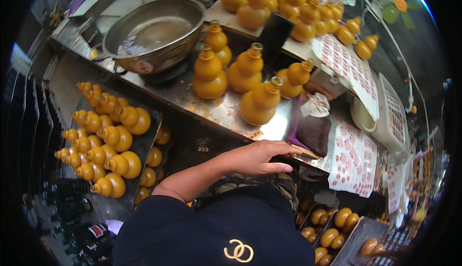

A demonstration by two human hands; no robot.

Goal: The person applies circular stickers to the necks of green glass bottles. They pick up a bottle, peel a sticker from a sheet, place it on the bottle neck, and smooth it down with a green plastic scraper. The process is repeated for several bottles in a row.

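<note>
Could knock the nearest gourd bottle (260, 103) with a careless lift of the left hand (255, 158): stands upright just behind the fingers, close to the table (226, 114) edge, with four more upright ones crowded beside it, so one tip could topple the rest. Could also nudge the thin flat stick (302, 152) off the edge or drag the dark cloth (314, 132) onto the sticker sheet (353, 160).

Lies flat on the table edge, that left hand, fingers stretched and close together, gripping nothing plainly; tips touch the stick, though hard to tell whether pinched. No sight of the right hand.

Holds a shallow pool of cloudy liquid, the metal basin (154, 32). Carries rows of gourd bottles lying on their sides, the dark tray (144, 145) at left. Keep more yellow pieces, the low boxes (358, 230) at lower right.
</note>
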